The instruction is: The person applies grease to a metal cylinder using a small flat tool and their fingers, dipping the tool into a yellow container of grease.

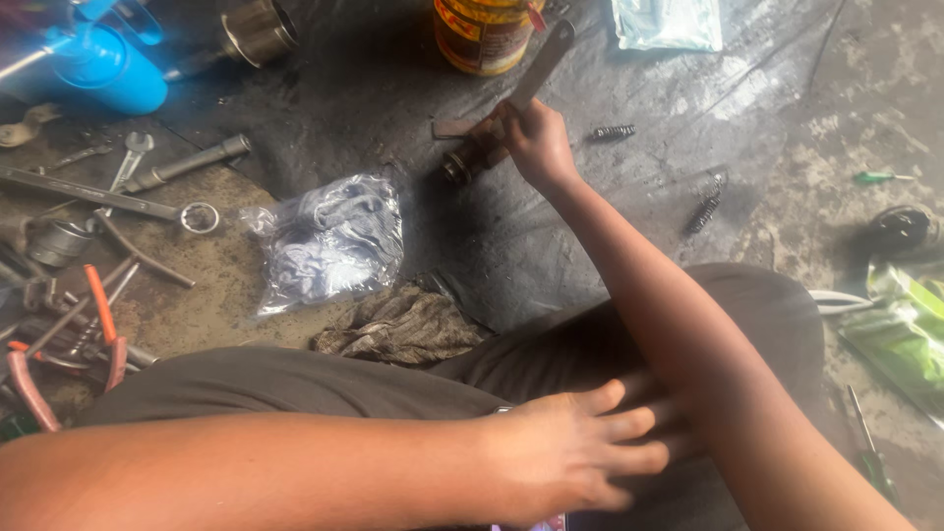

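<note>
My right hand [536, 143] reaches forward over a dark greasy sheet [551, 226] and grips a long flat metal tool [539, 67] that angles up toward a can. The hand also rests against a small dark cylindrical metal part [462, 165] lying on the sheet. My left hand [575, 447] lies flat on my lap with fingers spread, holding nothing. Two small coil springs [614, 131] [706, 205] lie on the sheet to the right of the right hand.
A clear plastic bag [329, 241] and a dirty rag [403, 324] lie in front of my knees. Wrenches [98, 197], orange-handled pliers [103, 329] and other tools crowd the left. A yellow can [484, 34] and a blue container [98, 64] stand at the back.
</note>
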